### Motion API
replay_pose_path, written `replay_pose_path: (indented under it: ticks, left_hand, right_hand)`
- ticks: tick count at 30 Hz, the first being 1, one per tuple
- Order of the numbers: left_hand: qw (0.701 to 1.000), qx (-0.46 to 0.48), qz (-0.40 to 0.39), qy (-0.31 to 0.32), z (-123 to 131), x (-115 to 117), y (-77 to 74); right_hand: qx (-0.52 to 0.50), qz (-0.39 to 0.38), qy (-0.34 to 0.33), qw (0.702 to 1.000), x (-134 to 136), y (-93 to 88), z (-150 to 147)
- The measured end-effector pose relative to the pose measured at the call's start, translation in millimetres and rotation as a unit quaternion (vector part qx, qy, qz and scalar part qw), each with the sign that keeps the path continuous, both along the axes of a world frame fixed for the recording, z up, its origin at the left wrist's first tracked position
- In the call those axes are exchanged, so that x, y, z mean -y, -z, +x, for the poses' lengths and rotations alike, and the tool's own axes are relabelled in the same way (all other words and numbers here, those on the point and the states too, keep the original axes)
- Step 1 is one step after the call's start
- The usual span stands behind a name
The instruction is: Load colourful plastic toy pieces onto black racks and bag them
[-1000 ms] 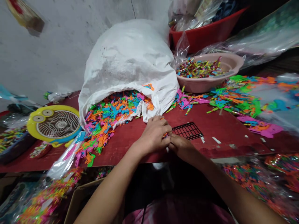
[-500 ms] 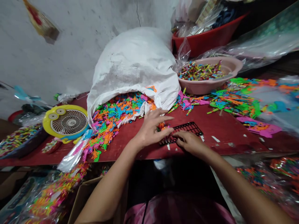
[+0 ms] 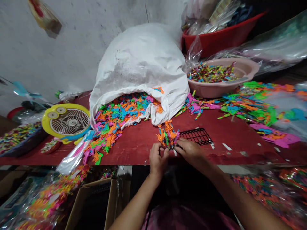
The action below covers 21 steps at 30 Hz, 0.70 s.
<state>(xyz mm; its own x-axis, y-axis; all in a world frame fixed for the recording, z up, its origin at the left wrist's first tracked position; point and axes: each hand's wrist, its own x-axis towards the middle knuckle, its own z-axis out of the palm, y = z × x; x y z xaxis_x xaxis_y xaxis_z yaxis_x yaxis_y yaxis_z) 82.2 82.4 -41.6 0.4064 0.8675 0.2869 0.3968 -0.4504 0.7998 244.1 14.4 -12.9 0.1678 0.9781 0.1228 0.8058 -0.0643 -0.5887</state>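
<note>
My left hand (image 3: 157, 157) and my right hand (image 3: 189, 150) meet at the near edge of the red table (image 3: 134, 145). Both are closed around a small bunch of coloured plastic toy pieces (image 3: 168, 134), mostly orange, standing up between them. A black plastic grid (image 3: 198, 136) lies flat just beyond my right hand. Behind, a big white sack (image 3: 141, 67) lies on its side and spills a heap of coloured plastic pieces (image 3: 117, 116) onto the table.
A yellow round fan (image 3: 66, 123) sits at the left. A pink basin (image 3: 223, 78) of coloured bits and a red tub (image 3: 223, 35) stand at the back right. More plastic pieces (image 3: 249, 103) lie at the right. An open cardboard box (image 3: 96, 204) is below the table.
My left hand was spread over the table near the sack; it has drawn back to the near edge and closed. Both hands now hold up a bunch of toy pieces beside the grid.
</note>
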Motion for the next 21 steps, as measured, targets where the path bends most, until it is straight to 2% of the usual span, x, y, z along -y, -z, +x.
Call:
replay_pose_path:
  ticks: [6, 10, 13, 16, 18, 21]
  left_hand:
    - [0.995, -0.054, 0.063, 0.051, 3.9, 0.1, -14.1]
    - [0.995, -0.090, 0.047, 0.020, 6.9, -0.9, -14.4]
    - [0.990, -0.127, 0.045, 0.026, 5.2, -12.8, -13.2]
    - [0.990, -0.122, 0.050, 0.043, -1.5, -32.3, -12.8]
    - [0.992, -0.092, 0.041, 0.074, -6.0, -46.6, -12.6]
    - [0.989, -0.052, 0.022, 0.138, -8.1, -65.4, -13.3]
  right_hand:
    - [0.000, -0.008, -0.021, 1.000, -3.2, -1.9, 3.0]
    - [0.011, 0.001, -0.003, 1.000, 1.7, -2.5, -0.2]
    - [-0.016, 0.036, 0.004, 0.999, 16.2, -3.9, -6.7]
    - [-0.086, 0.054, -0.031, 0.994, 35.1, -10.7, -5.6]
    - [-0.127, 0.041, -0.037, 0.990, 43.7, -18.6, 7.9]
    - [-0.106, 0.043, 0.036, 0.993, 41.9, -32.7, 50.6]
